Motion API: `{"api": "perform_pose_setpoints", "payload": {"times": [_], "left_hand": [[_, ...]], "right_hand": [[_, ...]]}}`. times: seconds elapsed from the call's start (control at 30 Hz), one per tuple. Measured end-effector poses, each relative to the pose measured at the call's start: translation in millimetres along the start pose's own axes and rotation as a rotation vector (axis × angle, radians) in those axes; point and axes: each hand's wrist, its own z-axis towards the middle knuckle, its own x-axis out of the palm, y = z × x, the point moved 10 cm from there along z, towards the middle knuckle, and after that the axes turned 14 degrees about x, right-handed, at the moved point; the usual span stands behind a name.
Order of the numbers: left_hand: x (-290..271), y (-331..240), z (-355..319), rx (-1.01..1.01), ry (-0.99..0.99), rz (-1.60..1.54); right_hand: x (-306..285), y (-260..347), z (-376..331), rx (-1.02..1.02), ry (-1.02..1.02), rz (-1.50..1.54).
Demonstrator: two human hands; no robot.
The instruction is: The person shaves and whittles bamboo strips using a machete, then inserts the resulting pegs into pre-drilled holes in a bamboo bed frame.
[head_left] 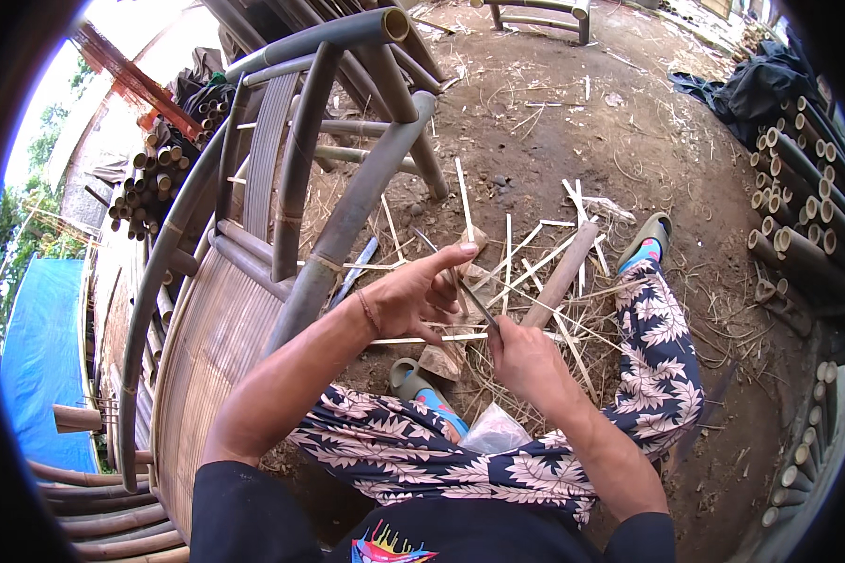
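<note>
My left hand [421, 296] is held out in front of my lap, its thumb laid against a thin pale bamboo strip [464, 202] that stands up past it. Some of its fingers are curled, others spread. In my right hand [528, 364] is the handle of a knife [480, 310], and its narrow dark blade slants up toward the left palm, close to the strip. My right fist covers the handle. Beneath the hands, pale bamboo strips [508, 253] are strewn over the ground. A thick brown bamboo piece [563, 272] lies among them, just beyond my right hand.
A bamboo chair [333, 253] stands close on my left. A wooden block [441, 360] rests by my left foot, and a clear plastic bag [496, 430] lies between my legs. Cut bamboo poles [803, 183] are stacked at the right; another pole bundle [150, 188] is at far left.
</note>
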Motion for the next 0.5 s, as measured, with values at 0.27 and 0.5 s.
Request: {"api": "perform_pose_setpoints", "payload": {"times": [0.27, 0.5], "left_hand": [[2, -13, 19, 0.027, 0.042, -0.056], [23, -24, 52, 0.206, 0.043, -0.188]], "right_hand": [[-8, -5, 18, 0.091, 0.145, -0.082], [-30, -26, 39, 0.061, 0.103, -0.086]]}}
